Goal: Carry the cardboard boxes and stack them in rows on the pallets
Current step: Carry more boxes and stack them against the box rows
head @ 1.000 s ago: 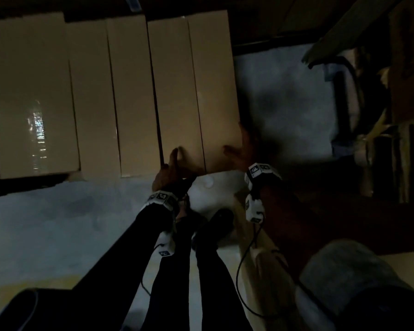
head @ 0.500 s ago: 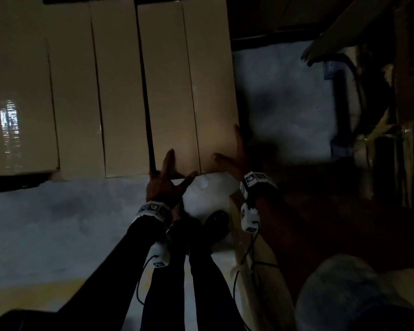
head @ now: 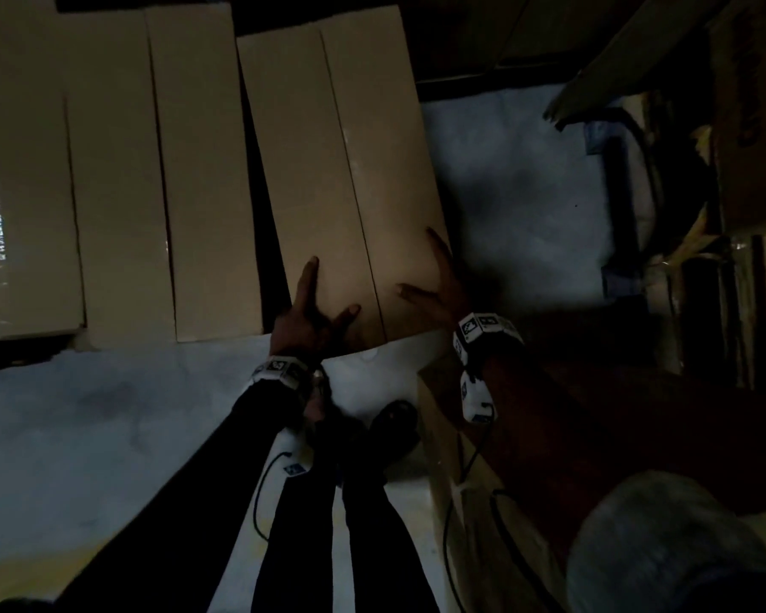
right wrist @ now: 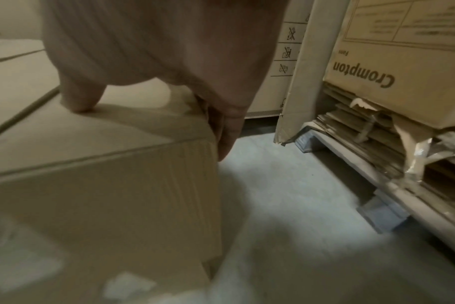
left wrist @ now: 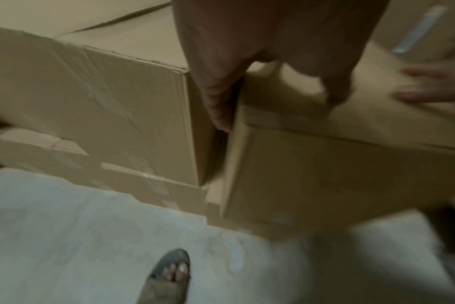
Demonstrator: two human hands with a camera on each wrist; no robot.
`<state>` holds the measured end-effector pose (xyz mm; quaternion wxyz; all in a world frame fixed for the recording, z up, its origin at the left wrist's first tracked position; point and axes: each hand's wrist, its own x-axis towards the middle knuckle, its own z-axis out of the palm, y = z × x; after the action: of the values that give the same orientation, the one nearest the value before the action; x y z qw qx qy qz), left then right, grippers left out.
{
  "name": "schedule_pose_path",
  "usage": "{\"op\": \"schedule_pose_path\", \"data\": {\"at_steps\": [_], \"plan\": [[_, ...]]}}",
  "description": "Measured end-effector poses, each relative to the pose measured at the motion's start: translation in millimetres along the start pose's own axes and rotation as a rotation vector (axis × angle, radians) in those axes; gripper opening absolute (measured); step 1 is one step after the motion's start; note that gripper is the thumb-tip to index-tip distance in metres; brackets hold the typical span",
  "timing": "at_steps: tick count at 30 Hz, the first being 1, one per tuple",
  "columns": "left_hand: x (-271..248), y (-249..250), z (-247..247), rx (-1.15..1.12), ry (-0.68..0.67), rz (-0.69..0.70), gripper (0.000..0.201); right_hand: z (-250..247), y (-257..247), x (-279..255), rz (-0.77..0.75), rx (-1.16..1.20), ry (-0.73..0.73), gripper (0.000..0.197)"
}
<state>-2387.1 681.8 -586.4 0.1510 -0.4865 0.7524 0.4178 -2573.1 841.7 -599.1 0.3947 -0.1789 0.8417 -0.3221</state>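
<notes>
A long plain cardboard box [head: 337, 170] lies at the right end of a row of boxes [head: 195, 170], slightly skewed, with a dark gap to its neighbour [left wrist: 91, 92]. My left hand [head: 310, 303] is on its near left corner. Its fingers [left wrist: 218, 98] reach straight down into the gap and the thumb lies on top. My right hand [head: 438, 285] holds the near right corner. The thumb [right wrist: 81, 96] presses on the top and the fingers [right wrist: 226, 139] run down the side face [right wrist: 104, 195]. Whatever the boxes stand on is hidden.
Grey floor [head: 505, 192] lies right of the box. Further right, a pallet [right wrist: 377, 185] carries flattened cardboard and a printed Crompton box [right wrist: 377, 51]. Another box [head: 443, 435] stands by my right leg. My foot [left wrist: 169, 273] is on the floor before the row.
The end box has turned a little and its gap to the neighbouring box has widened. Both hands have slid further along its near corners.
</notes>
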Motion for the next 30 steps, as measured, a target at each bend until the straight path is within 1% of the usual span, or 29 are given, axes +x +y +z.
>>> {"op": "schedule_pose_path", "data": {"at_steps": [2,5,7,10,13,17,20,25,30], "plan": [[8.8,5.2,-4.9,0.013,0.052,0.026,0.104,-2.7,-2.7,5.1,-0.004,-0.073,0.007,0.110],[10.4,9.5,-1.6,0.070,0.102,0.030,0.108,-3.6,-3.2,5.3,-0.034,-0.070,0.048,0.111],[5.8,11.9,3.4,0.098,0.127,0.033,0.115,-3.5,-2.7,1.7,-0.041,-0.071,0.065,0.112],[-5.0,18.8,6.0,0.084,0.177,0.029,0.121,-9.8,-9.9,-4.4,-0.001,-0.058,0.106,0.113],[-17.2,35.5,-4.0,0.096,0.194,0.044,0.121,-28.7,-29.9,-11.0,0.037,-0.158,0.146,0.113],[-41.5,63.7,-42.2,0.116,0.156,0.116,0.122,-61.0,-68.6,-33.8,0.075,-0.234,0.148,0.114],[-70.6,80.9,-78.8,0.140,0.169,0.167,0.123,-81.6,-106.0,-65.6,0.068,-0.286,0.135,0.118],[-133.9,108.7,-143.9,0.144,0.239,0.244,0.124,-116.5,-181.2,-133.5,0.014,-0.307,0.136,0.122],[-209.4,145.5,-206.5,0.141,0.307,0.314,0.124,-159.4,-257.3,-207.1,-0.057,-0.325,0.201,0.120]]}}
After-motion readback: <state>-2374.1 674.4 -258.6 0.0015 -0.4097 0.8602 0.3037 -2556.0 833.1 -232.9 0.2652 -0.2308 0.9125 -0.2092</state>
